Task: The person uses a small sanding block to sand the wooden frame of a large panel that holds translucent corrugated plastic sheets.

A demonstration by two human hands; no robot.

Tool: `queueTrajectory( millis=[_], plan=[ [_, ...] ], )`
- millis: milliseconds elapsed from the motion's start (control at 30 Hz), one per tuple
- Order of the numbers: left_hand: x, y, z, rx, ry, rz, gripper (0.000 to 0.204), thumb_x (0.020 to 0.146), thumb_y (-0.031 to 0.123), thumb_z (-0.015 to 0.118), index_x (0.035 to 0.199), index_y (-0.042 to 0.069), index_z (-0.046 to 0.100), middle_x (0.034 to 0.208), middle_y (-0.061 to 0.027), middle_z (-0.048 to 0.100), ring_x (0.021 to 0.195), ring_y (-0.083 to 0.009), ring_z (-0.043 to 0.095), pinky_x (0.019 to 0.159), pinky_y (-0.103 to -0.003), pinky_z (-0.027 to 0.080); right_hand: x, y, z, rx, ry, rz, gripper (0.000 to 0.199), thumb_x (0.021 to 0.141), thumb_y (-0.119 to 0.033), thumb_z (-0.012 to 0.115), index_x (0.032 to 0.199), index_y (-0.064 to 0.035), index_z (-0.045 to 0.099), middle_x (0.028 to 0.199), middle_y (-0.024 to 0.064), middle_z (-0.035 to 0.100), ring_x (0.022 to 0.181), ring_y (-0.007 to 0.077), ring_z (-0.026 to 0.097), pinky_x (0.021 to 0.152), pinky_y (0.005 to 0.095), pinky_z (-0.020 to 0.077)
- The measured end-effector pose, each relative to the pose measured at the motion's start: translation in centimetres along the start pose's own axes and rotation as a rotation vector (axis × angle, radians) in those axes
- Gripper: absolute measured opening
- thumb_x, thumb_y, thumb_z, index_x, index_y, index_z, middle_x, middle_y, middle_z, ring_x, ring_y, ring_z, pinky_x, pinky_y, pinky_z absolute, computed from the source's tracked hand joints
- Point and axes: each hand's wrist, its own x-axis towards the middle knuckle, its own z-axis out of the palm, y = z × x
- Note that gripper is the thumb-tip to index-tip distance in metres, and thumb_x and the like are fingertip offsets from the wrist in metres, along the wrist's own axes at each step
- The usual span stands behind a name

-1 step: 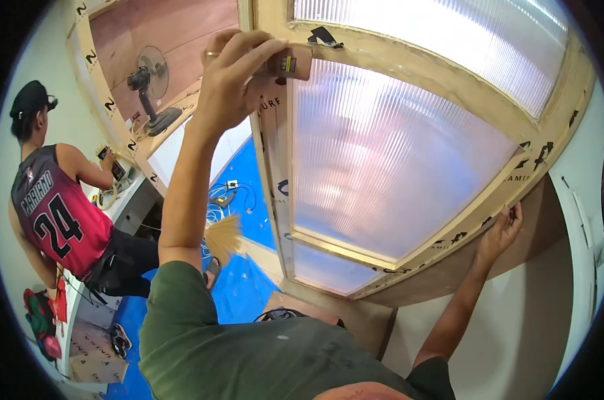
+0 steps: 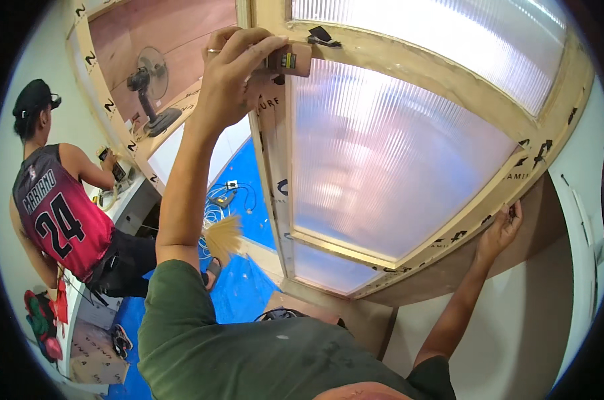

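Note:
In front of me stands a wooden-framed door [image 2: 408, 52] with ribbed translucent panes [image 2: 388, 153]. My left hand [image 2: 232, 83] is raised to its upper left corner, closed around a small flat brown block [image 2: 300, 60] with a black-and-yellow label. The block rests against the frame; its exact kind I cannot make out. A torn black scrap of tape [image 2: 323, 36] sticks to the frame just right of it. Low on the right, my right hand [image 2: 498, 233] has its fingers curled at the door's outer edge, gripping it.
At the left a co-worker [image 2: 65, 207] in a sleeveless jersey faces a white counter [image 2: 132, 200]. Behind my left arm stands a fan [image 2: 148, 87]. Blue sheeting [image 2: 238, 287] covers the floor, with cables [image 2: 215, 207] and a straw-coloured brush head [image 2: 223, 237]. A white wall [image 2: 482, 327] is at right.

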Motion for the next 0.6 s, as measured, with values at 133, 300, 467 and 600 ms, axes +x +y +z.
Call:
queueTrajectory(
  millis=[133,300,467,600],
  plan=[
    [0.5,0.1,0.8,-0.027,-0.012,-0.014,0.067,0.067,-0.007,0.081,0.129,0.018,0.072,0.126,-0.0046,0.068,0.118,-0.034,0.055,0.1,-0.045,0.045,0.0,0.8,-0.5,-0.044,0.022,-0.01,0.043,0.111,-0.022,0.06,0.143,0.0056,0.052,0.131,0.0187,0.063,0.118,0.0224,0.06,0.105,0.0375,0.0476],
    [0.6,0.9,2.1,-0.149,-0.003,-0.005,0.062,0.072,-0.008,0.081,0.129,0.015,0.073,0.122,-0.0056,0.068,0.116,-0.0333,0.055,0.1,-0.044,0.046,0.0,1.0,-0.5,-0.02,0.015,-0.038,0.044,0.111,-0.022,0.06,0.144,0.0057,0.051,0.132,0.0181,0.063,0.118,0.0226,0.06,0.104,0.0373,0.0487],
    [0.5,1.4,2.7,-0.154,0.022,-0.013,0.062,0.073,-0.003,0.087,0.132,0.014,0.072,0.122,-0.0064,0.067,0.115,-0.0295,0.058,0.098,-0.041,0.051,-0.3,1.2,-0.3,-0.066,0.026,-0.026,0.047,0.111,-0.024,0.061,0.146,0.006,0.048,0.129,0.0174,0.063,0.115,0.0204,0.06,0.101,0.0348,0.0504],
    [1.4,2.6,3.8,-0.175,0.084,0.031,0.055,0.076,-0.003,0.083,0.129,0.011,0.073,0.119,-0.0091,0.068,0.109,-0.0317,0.062,0.095,-0.042,0.052,-0.4,1.6,-0.5,-0.013,0.01,0.003,0.048,0.111,-0.024,0.061,0.146,0.0053,0.048,0.129,0.0175,0.062,0.116,0.0206,0.059,0.101,0.0352,0.05]
  ],
)
